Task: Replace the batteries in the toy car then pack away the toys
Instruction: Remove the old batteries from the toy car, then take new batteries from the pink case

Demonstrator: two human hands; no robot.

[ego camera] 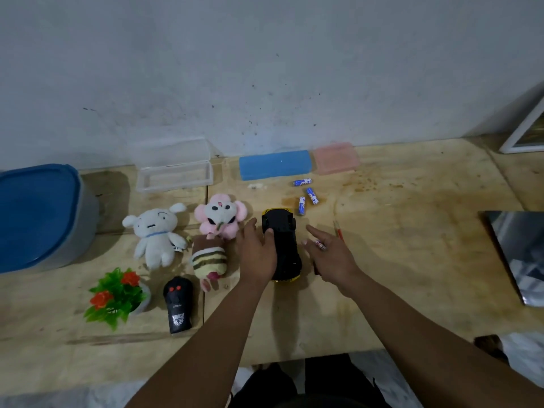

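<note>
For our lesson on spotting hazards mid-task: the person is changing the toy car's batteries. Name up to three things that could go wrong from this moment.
1. The right hand holds a battery while three loose batteries lie near the toy car; used and fresh ones could get mixed up.
2. Those round cells lie free on the table and might roll if nudged.
3. The left hand only rests on the upturned car, so it may slide when pressed.

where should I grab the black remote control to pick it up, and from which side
Take the black remote control across its narrower lower body, below the two red buttons, coming straight down from above. It lies flat on the table, long axis running toward and away from you, so fingers can close on its long sides. The striped plush is close on its right, and the plastic plant sits to its left.
</note>
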